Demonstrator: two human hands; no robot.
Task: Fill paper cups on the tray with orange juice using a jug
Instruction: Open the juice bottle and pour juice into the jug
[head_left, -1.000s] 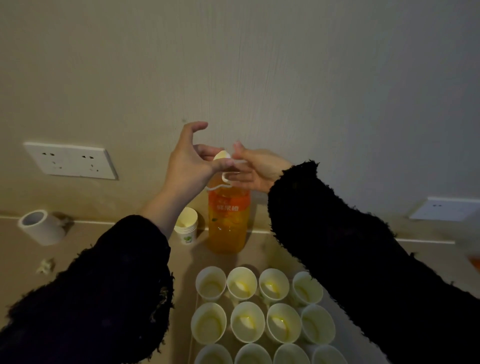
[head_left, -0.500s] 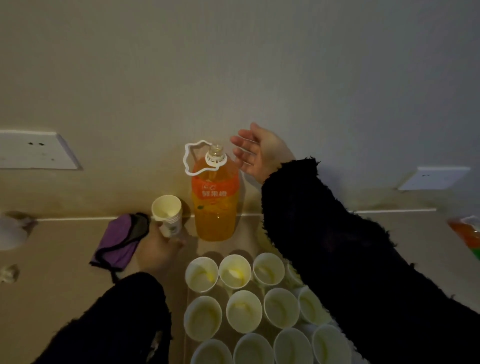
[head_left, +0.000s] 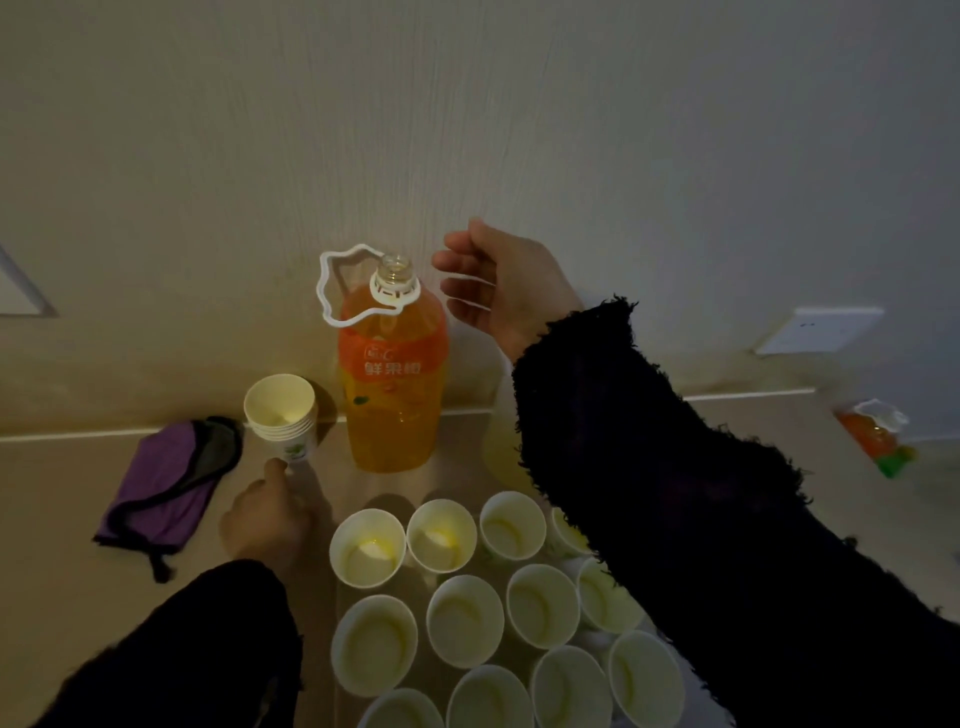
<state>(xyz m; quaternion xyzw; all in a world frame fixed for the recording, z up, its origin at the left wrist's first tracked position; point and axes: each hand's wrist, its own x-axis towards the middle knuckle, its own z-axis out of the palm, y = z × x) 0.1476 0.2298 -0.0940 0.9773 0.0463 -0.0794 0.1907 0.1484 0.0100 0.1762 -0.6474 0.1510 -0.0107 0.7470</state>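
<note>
Left hand (head_left: 265, 525): beside the spare cup stack (head_left: 283, 415), fingertip at its base; grip not discernible. Jug (head_left: 392, 384): uncapped, upright between the hands. Right hand (head_left: 504, 291): relaxed, empty, beside the neck. Hazard: the full jug may gush when tilted, overshooting or toppling the light paper cups (head_left: 465, 618) between the forearms.

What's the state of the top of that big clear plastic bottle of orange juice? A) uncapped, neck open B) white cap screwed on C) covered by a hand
A: the clear plastic bottle of orange juice has a bare, open neck; the right hand is beside it, apart.
</note>
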